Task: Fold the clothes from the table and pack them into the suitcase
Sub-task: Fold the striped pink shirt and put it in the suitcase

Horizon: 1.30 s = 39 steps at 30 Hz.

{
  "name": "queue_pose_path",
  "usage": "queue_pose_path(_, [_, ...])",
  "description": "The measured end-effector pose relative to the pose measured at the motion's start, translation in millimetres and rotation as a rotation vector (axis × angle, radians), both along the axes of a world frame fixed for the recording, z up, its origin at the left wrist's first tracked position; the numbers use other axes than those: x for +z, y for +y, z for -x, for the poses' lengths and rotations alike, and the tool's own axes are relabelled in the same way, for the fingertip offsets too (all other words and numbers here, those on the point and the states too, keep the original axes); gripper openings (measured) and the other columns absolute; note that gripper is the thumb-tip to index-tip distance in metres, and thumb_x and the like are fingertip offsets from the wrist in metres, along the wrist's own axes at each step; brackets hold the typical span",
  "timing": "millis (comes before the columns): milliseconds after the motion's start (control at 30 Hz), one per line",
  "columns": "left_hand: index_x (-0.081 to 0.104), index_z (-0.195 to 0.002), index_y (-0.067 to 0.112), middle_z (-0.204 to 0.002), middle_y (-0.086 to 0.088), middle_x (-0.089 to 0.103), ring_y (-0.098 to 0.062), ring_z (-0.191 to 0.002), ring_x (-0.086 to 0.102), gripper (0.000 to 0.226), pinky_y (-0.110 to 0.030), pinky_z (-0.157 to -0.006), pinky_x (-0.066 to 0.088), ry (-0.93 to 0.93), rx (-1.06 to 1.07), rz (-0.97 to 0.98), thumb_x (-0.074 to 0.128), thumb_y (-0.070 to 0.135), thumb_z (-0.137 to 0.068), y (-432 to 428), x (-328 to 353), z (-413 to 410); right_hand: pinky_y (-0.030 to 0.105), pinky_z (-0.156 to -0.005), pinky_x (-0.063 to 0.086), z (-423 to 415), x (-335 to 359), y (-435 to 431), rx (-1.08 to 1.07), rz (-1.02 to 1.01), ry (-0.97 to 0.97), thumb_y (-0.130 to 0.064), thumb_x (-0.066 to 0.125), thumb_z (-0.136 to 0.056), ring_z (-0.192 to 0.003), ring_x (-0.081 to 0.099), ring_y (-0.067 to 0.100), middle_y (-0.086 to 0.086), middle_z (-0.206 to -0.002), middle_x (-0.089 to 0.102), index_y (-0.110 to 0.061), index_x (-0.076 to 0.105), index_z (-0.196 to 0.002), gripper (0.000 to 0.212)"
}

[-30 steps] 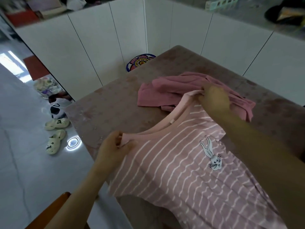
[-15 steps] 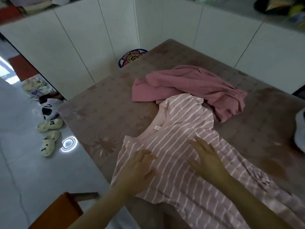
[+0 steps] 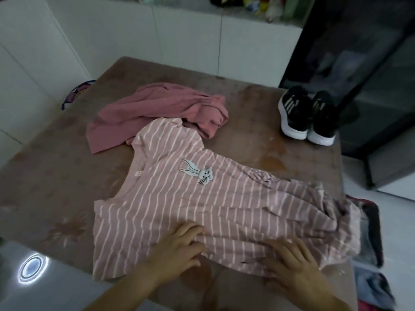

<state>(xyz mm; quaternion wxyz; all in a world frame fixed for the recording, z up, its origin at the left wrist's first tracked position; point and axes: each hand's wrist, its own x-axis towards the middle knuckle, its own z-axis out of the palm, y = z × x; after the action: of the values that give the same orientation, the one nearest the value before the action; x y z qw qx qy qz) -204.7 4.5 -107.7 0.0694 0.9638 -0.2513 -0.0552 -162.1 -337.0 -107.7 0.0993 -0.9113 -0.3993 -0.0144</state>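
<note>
A crumpled dusty-pink garment (image 3: 157,108) lies far left on the brown surface (image 3: 56,176), touching the shoulder of the striped dress (image 3: 179,205), which is spread flat across the middle with a rabbit patch (image 3: 198,172) on its chest. The left hand (image 3: 179,245) and, to its right, the right hand (image 3: 292,259) press on the dress's near edge, fingers (image 3: 190,227) straight and spread. Black sneakers (image 3: 307,115) stand far right.

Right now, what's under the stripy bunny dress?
The brown table shows around the dress, and its far sleeve overlaps the pink garment. Whatever else lies beneath is covered.
</note>
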Motion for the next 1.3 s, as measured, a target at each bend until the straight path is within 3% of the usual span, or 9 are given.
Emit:
queue_pose_path(133, [0.065,-0.077,0.030,-0.123,0.004,0.058,-0.017,-0.120,0.042,0.027,-0.032,-0.099,0.032,-0.031,-0.017,0.003,0.075,0.049,-0.061,-3,1,-11,0.050,-0.101,0.034,7,1,-5,-0.137,-0.086,-0.143,-0.042,0.036,-0.097,-0.109,0.052,0.026,0.005,-0.118,0.062,-0.027,0.068,-0.090,0.036])
queue_pose_path(233, [0.065,-0.081,0.030,-0.119,0.004,0.060,-0.016,-0.116,0.044,0.035,-0.030,-0.097,0.033,-0.008,0.009,0.012,0.080,0.046,-0.054,-4,3,-10,0.050,-0.104,0.030,10,3,-7,-0.163,-0.062,-0.185,-0.040,0.047,-0.091,-0.107,0.051,0.027,0.007,-0.116,0.065,-0.024,0.070,-0.086,0.028])
queue_pose_path(333, [0.065,-0.079,0.032,-0.118,0.006,0.060,-0.014,-0.116,0.044,0.016,-0.031,-0.094,0.038,-0.058,0.026,0.021,0.069,0.042,-0.068,-4,2,-7,0.049,-0.108,0.023,13,1,-13,-0.141,0.004,-0.200,-0.039,0.051,-0.082,-0.110,0.049,0.028,0.008,-0.119,0.064,-0.026,0.071,-0.081,0.024])
queue_pose_path(533, [0.062,-0.075,0.032,-0.119,0.012,0.054,-0.005,-0.116,0.045,0.011,-0.022,-0.097,0.033,0.023,0.085,0.189,0.055,0.038,-0.081,-2,9,6,0.049,-0.100,0.035,21,8,-15,-0.151,-0.171,-0.264,-0.034,0.048,-0.093,-0.102,0.053,0.023,0.003,-0.109,0.065,-0.026,0.068,-0.082,0.025])
queue_pose_path(667, [0.054,-0.075,0.028,-0.079,0.013,0.057,0.002,-0.076,0.050,0.006,-0.016,-0.067,0.042,0.181,0.116,0.314,0.059,0.028,-0.072,7,19,21,0.046,-0.100,0.036,41,8,-22,-0.121,-0.184,-0.270,-0.030,0.041,-0.098,-0.078,0.060,0.015,-0.007,-0.079,0.065,-0.024,0.071,-0.077,0.037])
queue_pose_path(800, [0.045,-0.073,0.024,-0.070,0.008,0.051,-0.001,-0.064,0.044,0.020,-0.020,-0.058,0.038,0.248,0.081,0.180,0.052,0.042,-0.077,8,18,21,0.042,-0.105,0.033,56,8,-31,-0.058,-0.114,-0.132,-0.042,0.046,-0.095,-0.086,0.064,0.010,-0.012,-0.088,0.065,-0.032,0.070,-0.092,0.026])
queue_pose_path(1033, [0.063,-0.092,0.027,-0.089,0.013,0.058,0.000,-0.083,0.056,0.038,-0.029,-0.077,0.048,0.295,0.070,0.389,0.036,0.051,-0.081,-72,64,-78,0.045,-0.092,0.037,-7,67,-67,-0.761,-0.340,-0.227,-0.050,0.046,-0.092,-0.097,0.059,0.024,0.001,-0.105,0.066,-0.020,0.069,-0.100,0.038])
queue_pose_path(1200, [0.062,-0.101,0.016,-0.099,0.003,0.065,-0.016,-0.093,0.061,0.026,-0.036,-0.083,0.050,0.275,0.125,0.526,0.058,0.036,-0.087,-174,78,-171,0.053,-0.098,0.041,-76,76,-71,-1.254,-0.391,0.340,-0.058,0.060,-0.079,-0.117,0.051,0.033,0.009,-0.133,0.050,-0.029,0.039,-0.134,0.066])
queue_pose_path(1300, [0.057,-0.115,0.008,-0.112,-0.004,0.061,-0.020,-0.103,0.059,0.034,-0.026,-0.083,0.044,0.356,0.192,0.505,0.060,0.031,-0.090,-228,77,-207,0.045,-0.087,0.050,-83,64,-80,-1.282,-0.391,0.569,-0.052,0.064,-0.075,-0.100,0.061,0.028,0.003,-0.109,0.067,-0.030,0.056,-0.117,0.048])
